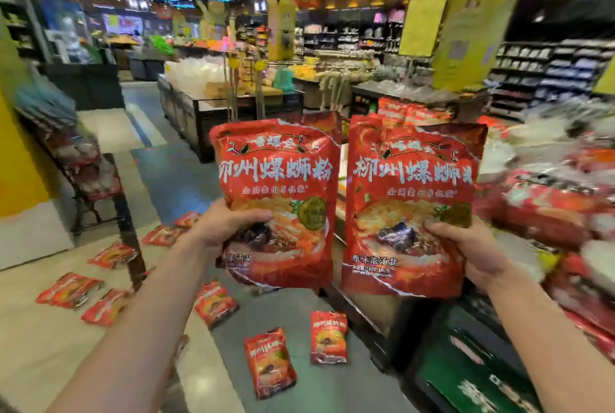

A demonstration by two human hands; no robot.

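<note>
Grip both sides — left hand point(226, 229) curled round lower corner of left noodle packet point(276, 179), right hand point(476, 246) round right noodle packet point(412, 186), both upright; loose packets point(269, 359) scattered on floor point(33, 362).

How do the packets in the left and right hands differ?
The left packet is gripped by the left hand at its lower left edge, the right packet by the right hand at its lower right edge. The left packet's top leans left, the right packet's slightly right. Both are red pouches with the same print, fronts facing the camera.
</note>
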